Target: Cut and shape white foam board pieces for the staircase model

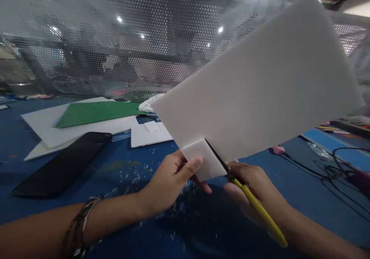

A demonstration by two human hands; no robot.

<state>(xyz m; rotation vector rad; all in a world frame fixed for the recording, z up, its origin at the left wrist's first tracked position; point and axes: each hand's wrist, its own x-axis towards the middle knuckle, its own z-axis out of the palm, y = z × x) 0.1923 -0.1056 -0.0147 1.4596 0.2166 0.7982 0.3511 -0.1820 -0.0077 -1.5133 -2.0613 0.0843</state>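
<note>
My left hand (173, 182) pinches a small white square (199, 155) against the lower left corner of a large white foam sheet (260, 81), thumb on top and fingers behind. The sheet is held up off the table and slants up to the right. In my right hand (251, 185) is a pair of scissors (257, 209) with yellow handles. Their dark blade lies along the right edge of the small square, over the sheet. Part of my right fingers is hidden behind the handles.
Left on the blue table (121, 220) lie a black flat case (63, 162), white sheets (95, 133) and a green sheet (101, 112). Behind my left hand is a white board (144, 137) bearing a small white piece (151, 126). Black cables (306, 170) run at right. A perforated metal screen (162, 27) stands behind.
</note>
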